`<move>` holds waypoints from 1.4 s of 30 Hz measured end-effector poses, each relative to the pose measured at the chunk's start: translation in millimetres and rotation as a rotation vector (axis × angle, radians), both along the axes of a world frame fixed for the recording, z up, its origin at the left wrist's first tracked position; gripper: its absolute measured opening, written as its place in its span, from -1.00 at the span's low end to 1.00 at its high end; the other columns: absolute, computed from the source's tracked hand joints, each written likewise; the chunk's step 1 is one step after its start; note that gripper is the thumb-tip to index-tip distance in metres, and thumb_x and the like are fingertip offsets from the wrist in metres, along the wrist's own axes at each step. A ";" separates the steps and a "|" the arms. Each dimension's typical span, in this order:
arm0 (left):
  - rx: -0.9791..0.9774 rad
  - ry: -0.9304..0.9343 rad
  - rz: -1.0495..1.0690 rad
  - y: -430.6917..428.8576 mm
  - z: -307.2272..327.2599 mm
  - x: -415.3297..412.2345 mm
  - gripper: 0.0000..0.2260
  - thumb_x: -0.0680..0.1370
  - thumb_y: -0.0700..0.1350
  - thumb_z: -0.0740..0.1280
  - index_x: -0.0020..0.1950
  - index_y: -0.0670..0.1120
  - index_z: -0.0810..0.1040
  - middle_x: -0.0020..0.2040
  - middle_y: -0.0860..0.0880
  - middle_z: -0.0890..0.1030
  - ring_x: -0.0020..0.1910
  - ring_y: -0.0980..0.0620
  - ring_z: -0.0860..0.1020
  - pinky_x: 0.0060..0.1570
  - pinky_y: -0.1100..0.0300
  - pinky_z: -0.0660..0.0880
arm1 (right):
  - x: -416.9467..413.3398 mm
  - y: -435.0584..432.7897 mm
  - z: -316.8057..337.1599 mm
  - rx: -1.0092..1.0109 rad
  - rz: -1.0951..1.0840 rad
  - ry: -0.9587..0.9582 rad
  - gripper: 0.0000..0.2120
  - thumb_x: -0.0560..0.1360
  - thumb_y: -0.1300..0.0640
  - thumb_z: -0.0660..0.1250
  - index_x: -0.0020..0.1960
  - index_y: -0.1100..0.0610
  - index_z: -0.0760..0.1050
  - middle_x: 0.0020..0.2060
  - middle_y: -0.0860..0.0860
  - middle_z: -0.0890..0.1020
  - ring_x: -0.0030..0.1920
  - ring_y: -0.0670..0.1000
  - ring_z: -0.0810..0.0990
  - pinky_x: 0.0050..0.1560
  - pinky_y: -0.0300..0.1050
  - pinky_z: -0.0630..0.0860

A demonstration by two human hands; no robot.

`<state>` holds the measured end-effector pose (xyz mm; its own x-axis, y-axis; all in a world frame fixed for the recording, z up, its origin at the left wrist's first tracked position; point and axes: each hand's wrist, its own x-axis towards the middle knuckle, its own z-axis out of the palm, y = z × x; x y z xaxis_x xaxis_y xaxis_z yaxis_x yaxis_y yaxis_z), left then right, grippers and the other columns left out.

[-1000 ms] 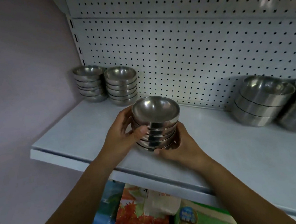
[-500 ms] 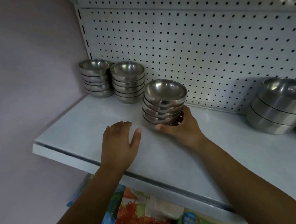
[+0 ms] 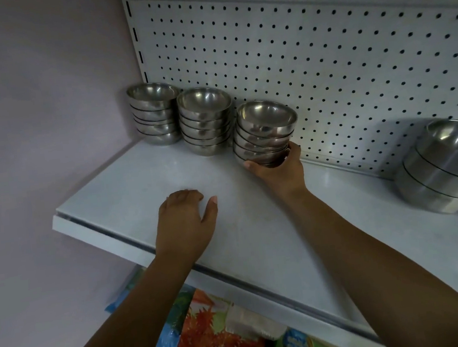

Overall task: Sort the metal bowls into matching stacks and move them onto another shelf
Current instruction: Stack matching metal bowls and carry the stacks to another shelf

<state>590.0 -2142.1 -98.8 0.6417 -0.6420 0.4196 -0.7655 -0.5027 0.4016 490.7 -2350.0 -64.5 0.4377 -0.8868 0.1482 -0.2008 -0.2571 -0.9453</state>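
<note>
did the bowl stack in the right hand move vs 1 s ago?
Yes. The held bowl stack went from the front of the shelf back to the pegboard, now beside the neighbouring small stack; the right hand grips it.

Free shelf ctr; bowl stacks (back-L)

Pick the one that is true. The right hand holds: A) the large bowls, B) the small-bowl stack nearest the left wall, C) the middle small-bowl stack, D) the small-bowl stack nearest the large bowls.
D: the right hand curls round the base of the third small-bowl stack, the one nearest the large bowls.
</note>
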 end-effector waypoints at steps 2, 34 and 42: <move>-0.009 0.001 0.004 1.0 1.3 -1.8 -0.52 0.63 0.18 0.17 0.07 -0.20 0.67 0.00 -0.16 0.70 0.02 -0.16 0.63 0.15 -0.11 0.56 | 1.9 -4.9 -0.5 0.000 0.001 0.006 -0.04 0.24 -0.13 0.69 0.46 0.02 0.26 0.20 -0.11 0.56 0.22 -0.02 0.59 0.24 -0.06 0.58; -0.273 0.259 -0.192 116.0 1.5 -52.7 -0.63 0.55 0.02 0.38 0.33 -0.08 0.58 0.33 0.08 0.55 0.38 0.14 0.46 0.41 0.22 0.37 | -97.5 153.9 6.2 -0.316 0.292 0.478 -0.39 0.58 -0.11 0.41 0.55 0.05 0.36 0.53 -0.04 0.41 0.52 0.00 0.34 0.47 -0.20 0.23; -0.248 0.387 0.155 294.0 -30.6 -100.9 -0.60 0.54 0.06 0.37 0.32 -0.09 0.57 0.29 0.10 0.55 0.27 0.26 0.45 0.26 0.50 0.31 | -100.6 292.6 -25.0 -0.373 0.638 0.385 -0.57 0.56 0.06 0.48 0.40 0.10 0.54 0.42 -0.01 0.54 0.43 -0.04 0.45 0.42 -0.35 0.26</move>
